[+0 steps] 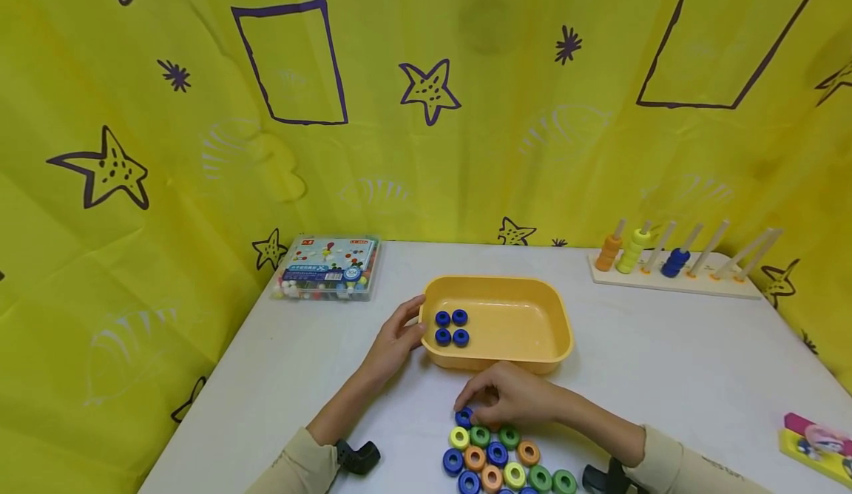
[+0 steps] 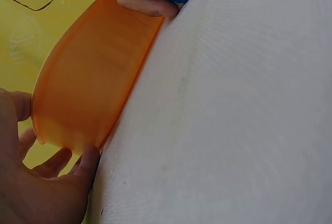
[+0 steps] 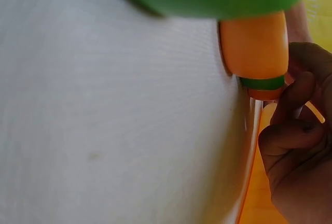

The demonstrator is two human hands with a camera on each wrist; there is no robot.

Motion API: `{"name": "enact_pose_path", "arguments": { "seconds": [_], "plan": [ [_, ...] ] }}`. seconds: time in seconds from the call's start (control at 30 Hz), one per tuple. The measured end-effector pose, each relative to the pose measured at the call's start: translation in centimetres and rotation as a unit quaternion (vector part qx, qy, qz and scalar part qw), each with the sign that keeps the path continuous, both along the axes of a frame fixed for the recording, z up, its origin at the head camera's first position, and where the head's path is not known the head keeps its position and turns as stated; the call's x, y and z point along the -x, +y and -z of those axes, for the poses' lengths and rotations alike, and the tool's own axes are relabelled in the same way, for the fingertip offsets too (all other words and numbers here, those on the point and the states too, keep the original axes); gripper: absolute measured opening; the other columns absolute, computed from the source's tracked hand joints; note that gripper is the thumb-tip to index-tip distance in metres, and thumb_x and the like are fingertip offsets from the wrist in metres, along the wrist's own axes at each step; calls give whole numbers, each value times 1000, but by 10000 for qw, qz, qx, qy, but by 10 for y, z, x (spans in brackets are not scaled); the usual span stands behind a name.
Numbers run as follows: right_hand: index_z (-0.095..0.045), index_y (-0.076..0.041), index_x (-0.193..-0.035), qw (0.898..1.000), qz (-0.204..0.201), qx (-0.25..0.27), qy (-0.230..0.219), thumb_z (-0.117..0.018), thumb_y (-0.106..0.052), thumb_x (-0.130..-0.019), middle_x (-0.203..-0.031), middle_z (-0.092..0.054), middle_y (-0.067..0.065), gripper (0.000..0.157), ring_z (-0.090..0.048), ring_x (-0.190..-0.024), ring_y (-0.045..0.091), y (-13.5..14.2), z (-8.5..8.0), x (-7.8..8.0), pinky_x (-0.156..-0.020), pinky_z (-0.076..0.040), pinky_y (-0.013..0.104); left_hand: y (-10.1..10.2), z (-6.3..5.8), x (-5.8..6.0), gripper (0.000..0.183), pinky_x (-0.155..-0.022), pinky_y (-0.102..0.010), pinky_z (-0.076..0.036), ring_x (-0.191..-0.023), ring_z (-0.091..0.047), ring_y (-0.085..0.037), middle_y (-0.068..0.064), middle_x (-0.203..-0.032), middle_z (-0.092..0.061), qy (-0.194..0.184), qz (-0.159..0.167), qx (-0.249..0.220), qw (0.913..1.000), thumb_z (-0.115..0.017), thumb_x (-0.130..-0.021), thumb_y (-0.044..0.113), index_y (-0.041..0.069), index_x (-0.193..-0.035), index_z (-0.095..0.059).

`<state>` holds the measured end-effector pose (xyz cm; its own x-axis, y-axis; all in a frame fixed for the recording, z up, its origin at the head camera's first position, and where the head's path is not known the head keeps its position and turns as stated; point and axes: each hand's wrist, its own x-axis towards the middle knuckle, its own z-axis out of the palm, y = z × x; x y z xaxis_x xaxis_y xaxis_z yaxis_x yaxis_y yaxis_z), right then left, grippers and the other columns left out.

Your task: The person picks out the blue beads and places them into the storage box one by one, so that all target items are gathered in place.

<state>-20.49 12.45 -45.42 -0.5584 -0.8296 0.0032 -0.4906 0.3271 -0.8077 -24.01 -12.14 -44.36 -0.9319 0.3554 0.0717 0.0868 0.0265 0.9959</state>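
A light-orange plastic tray (image 1: 519, 364) stands mid-table, with several blue beads (image 1: 460, 318) grouped at its left end. My left hand (image 1: 394, 342) grips the tray's left end, fingers at the rim and thumb low on the near corner; in the left wrist view that hand (image 2: 46, 182) bends round the tray's end wall (image 2: 88, 79). Just in front of the tray, my right hand (image 1: 512, 398) pinches a blue ring bead (image 1: 464, 417) between thumb and fingers. Below it lies a cluster of ring beads in blue, green, orange and yellow, including a yellow bead (image 1: 459, 437) and a green bead (image 1: 509, 436).
A wooden peg rack (image 1: 672, 285) at the back right carries orange, yellow and blue beads on some pegs. A clear box of small coloured pieces (image 1: 326, 268) lies at the back left. Near the right edge is a pink and yellow object (image 1: 819, 446). A yellow patterned curtain (image 1: 426, 168) hangs behind.
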Motion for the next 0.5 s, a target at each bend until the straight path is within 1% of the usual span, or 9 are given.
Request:
{"name": "enact_pose_path", "arguments": {
  "seconds": [0.17,0.3,0.37,0.43,0.5],
  "plan": [
    [-71,-26,-102,10000,48,47,18,-70,-26,-83,-71,-59,-13,19,-48,-57,2,-1,0,-1,-49,-39,17,0,0,0,48,-90,-33,-47,-121,-45,-37,-20,-142,-32,-10,0,-33,10000,-47,-97,10,8,-144,-33],
    [-71,-28,-101,9997,191,94,75,-71,-27,-82,-69,-58,-12,18,-48,-55,2,-1,0,-3,-48,-39,17,0,-1,0,48,-90,-33,-46,-121,-45,-36,-20,-142,-32,-13,2,-13,10000,-46,-97,10,8,-144,-32],
    [-71,-28,-100,9994,260,211,89,-71,-27,-82,-66,-59,-11,18,-49,-52,2,-1,0,-4,-45,-40,18,0,0,0,48,-90,-34,-46,-122,-44,-36,-20,-142,-32,-14,-1,-12,10000,-46,-97,10,9,-144,-32],
    [-71,-28,-100,9989,318,340,60,-71,-28,-82,-63,-58,-10,18,-48,-49,2,-1,-4,-6,-43,-39,18,0,-1,0,49,-90,-34,-46,-122,-44,-36,-20,-143,-32,-28,-9,5,10000,-46,-97,10,9,-144,-32],
    [-71,-27,-100,9981,306,523,61,-71,-27,-82,-60,-57,-9,18,-47,-46,2,0,-11,-8,-41,-39,18,0,0,0,49,-90,-33,-46,-122,-44,-36,-19,-143,-32,-47,-17,22,10000,-47,-97,11,9,-144,-33]
  ]
}}
